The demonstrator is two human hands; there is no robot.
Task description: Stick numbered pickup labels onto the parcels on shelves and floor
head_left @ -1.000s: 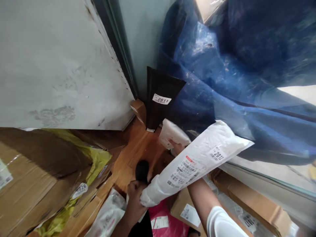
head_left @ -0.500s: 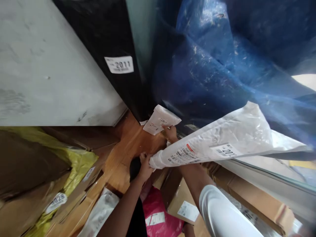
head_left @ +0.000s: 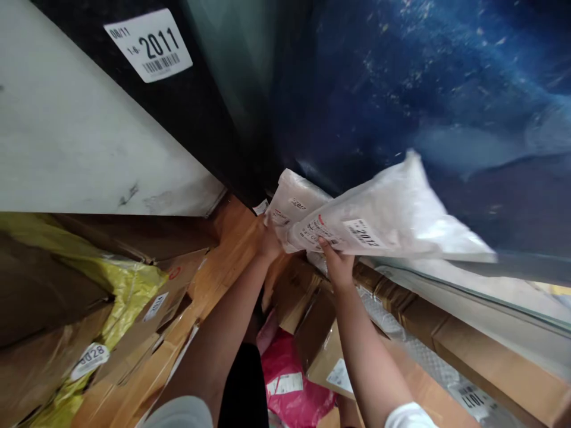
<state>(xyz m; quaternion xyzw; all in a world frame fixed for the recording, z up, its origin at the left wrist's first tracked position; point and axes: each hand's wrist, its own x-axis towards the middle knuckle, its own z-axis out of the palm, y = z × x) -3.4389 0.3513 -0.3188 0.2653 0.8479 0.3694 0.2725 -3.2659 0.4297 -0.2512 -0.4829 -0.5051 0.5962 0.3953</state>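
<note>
My left hand point(head_left: 269, 241) is closed at the left edge of a flat white plastic parcel point(head_left: 298, 199) labelled 2013, its fingertips partly hidden. Overlapping that one on the right is a longer white plastic parcel point(head_left: 383, 208) with a 2012 label, its loose wrapping spreading out to the right. My right hand point(head_left: 338, 261) grips this longer parcel from below, thumb on its printed face and fingers behind. Both parcels are held up in front of a dark blue plastic-covered surface point(head_left: 379, 89).
A black upright with a 2011 label point(head_left: 149, 46) stands beside a pale panel point(head_left: 89, 142). Cartons and yellow wrapping point(head_left: 134, 285) lie left. A pink bag point(head_left: 285, 356), a carton point(head_left: 321, 345) and long boxes point(head_left: 491, 356) lie below and right. Wooden floor point(head_left: 227, 244) shows between them.
My left hand has moved from the longer parcel's end up to the 2013 parcel. My right hand now grips the longer parcel, which has shifted left and up against the other. The view has moved closer.
</note>
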